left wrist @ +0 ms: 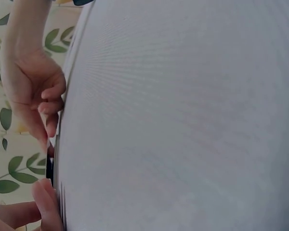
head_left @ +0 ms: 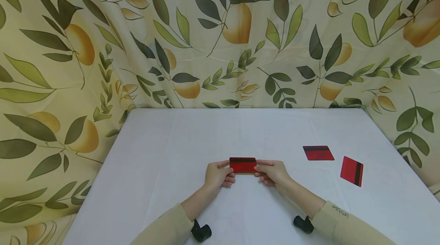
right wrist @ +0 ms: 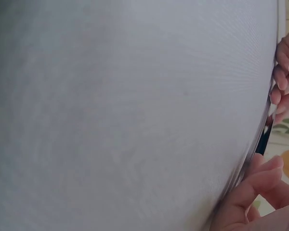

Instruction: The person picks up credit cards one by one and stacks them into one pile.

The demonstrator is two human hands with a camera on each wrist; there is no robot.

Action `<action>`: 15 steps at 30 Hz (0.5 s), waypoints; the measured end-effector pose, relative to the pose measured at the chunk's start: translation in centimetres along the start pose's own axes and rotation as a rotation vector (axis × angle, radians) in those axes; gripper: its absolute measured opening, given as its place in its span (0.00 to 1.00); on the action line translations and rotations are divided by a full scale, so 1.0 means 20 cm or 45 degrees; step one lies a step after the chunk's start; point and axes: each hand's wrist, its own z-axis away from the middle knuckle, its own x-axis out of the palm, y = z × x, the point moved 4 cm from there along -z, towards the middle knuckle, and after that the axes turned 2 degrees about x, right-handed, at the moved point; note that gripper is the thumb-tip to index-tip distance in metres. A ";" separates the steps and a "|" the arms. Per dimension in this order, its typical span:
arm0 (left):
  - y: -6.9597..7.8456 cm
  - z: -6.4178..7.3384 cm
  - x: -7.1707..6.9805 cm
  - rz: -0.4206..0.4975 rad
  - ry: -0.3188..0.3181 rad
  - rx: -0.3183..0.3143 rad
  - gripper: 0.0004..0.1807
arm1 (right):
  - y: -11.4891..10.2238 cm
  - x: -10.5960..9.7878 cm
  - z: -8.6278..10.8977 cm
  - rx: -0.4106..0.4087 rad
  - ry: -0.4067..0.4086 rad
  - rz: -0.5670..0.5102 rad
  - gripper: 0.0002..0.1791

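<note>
Sleeves (head_left: 165, 225): soft beige cloth, closest to the head camera, one entering from each lower side; small dark lettering, too small to read, marks the right one.
Held card (head_left: 242, 165): red, glossy, rectangular, with a black stripe along its far edge and a thin yellowish line showing at its near edge; it is between the two hands, over the middle part of the table. I cannot tell whether it is one layer or several.
Left hand (head_left: 220, 174): pinches the card's left end, thumb at the near corner, index finger reaching to the far corner, other fingers folded in below.
Right hand (head_left: 271, 172): pinches the right end in a mirrored pose.
Forearms (head_left: 196, 201): bare, slanting inward toward each other.
Wrist cameras (head_left: 201, 232): black, stubby and rounded, just beside the cuffs.
Loose cards (head_left: 318, 155): two flat red rectangles with black stripes, apart from each other, right of the right hand.
Table (head_left: 172, 134): smooth, white, faintly creased.
Curtain (head_left: 137, 46): draped cream fabric printed with green leaves and orange fruit.
</note>
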 end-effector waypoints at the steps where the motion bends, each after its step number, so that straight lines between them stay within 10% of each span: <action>1: 0.00 0.00 0.00 -0.006 -0.003 0.007 0.22 | 0.00 0.00 0.00 -0.004 0.001 0.008 0.24; 15: 0.00 -0.02 -0.01 -0.087 0.022 0.071 0.18 | 0.00 0.00 -0.02 -0.051 0.058 0.131 0.22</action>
